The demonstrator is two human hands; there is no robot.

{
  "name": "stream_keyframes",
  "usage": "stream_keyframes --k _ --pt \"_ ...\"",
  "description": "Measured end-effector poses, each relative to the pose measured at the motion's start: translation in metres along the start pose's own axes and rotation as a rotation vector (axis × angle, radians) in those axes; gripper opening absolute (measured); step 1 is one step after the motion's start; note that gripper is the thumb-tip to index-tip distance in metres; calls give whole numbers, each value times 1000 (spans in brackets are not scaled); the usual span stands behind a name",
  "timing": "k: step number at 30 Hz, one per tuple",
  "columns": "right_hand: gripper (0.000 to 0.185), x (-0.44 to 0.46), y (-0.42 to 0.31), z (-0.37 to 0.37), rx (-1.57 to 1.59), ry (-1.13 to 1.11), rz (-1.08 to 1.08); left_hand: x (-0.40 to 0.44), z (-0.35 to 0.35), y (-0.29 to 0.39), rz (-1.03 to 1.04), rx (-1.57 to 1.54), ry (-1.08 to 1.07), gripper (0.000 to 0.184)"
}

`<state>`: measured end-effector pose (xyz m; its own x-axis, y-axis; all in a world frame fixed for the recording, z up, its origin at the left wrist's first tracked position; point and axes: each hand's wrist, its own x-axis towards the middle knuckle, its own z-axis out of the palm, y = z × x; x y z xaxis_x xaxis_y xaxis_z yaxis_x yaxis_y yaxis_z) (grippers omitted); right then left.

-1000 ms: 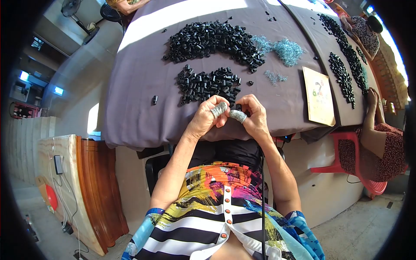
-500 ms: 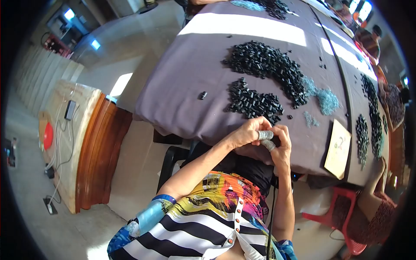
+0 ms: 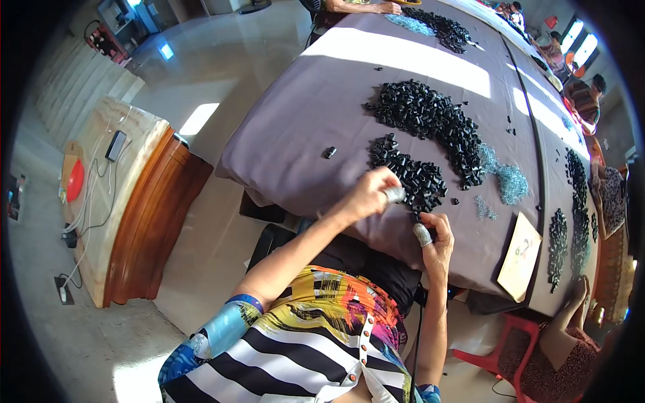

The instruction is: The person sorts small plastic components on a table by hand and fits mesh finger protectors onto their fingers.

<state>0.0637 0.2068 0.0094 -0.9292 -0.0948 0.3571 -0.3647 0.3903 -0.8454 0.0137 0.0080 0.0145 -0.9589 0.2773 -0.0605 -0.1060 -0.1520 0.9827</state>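
Note:
My left hand is at the near edge of the smaller pile of small black cylindrical pieces. Its fingers are curled, and grey wrapping covers the thumb; whatever is between the fingertips is hidden. Just to the right, my right hand is over the table's front edge, its thumb wrapped in grey too. One small black piece shows at its pinched fingertips. A larger curved pile of black pieces lies farther back, next to a heap of tiny pale blue pieces.
A grey cloth covers the table. A card lies on the right, beside a dark strip and more black piles. A red plastic chair and a seated person are at right. Another person's hand is at the far end.
My hands were together at the table's front edge. Now they are apart, the left having moved forward and left to the black pile. The view has shifted slightly.

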Motion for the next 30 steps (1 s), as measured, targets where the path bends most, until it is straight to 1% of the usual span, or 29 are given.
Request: stream_keyframes --k 2,4,6,7,8,10,13,15,19,22,23,26,28,29,30 --pt "23 0 -3 -1 -7 0 17 5 -29 -3 213 324 171 9" --pt "24 0 -4 -2 -24 2 18 2 -50 7 229 510 305 9" --pt "23 0 -3 -2 -26 11 10 1 -65 16 153 680 384 11" --pt "22 1 -3 -1 -28 14 6 3 -74 12 160 805 421 12" --pt "22 1 -4 -1 -31 12 5 5 -82 8 213 897 436 12" --pt "20 1 -7 -2 -44 15 11 2 -83 20 199 1048 459 10" --pt "20 1 -6 -4 -39 10 -9 3 -91 19 153 1103 496 11" --pt "20 1 -6 -6 -23 2 5 2 -93 18 179 1193 522 15" --pt "19 0 0 -8 -12 1 -10 0 -80 23 128 1260 561 20" --pt "19 1 0 -9 -4 -1 -7 3 -53 19 239 1194 497 18" --pt "19 1 2 -9 -4 3 -12 3 -39 18 281 1108 455 16" --pt "19 0 3 -10 14 23 -21 6 -3 7 411 1012 281 10" --pt "18 0 4 -12 49 58 -4 8 21 -2 545 948 201 9" --pt "19 -1 6 -12 76 85 14 6 33 -2 576 926 154 8" --pt "19 -1 7 -13 104 111 32 3 45 0 552 907 126 9"
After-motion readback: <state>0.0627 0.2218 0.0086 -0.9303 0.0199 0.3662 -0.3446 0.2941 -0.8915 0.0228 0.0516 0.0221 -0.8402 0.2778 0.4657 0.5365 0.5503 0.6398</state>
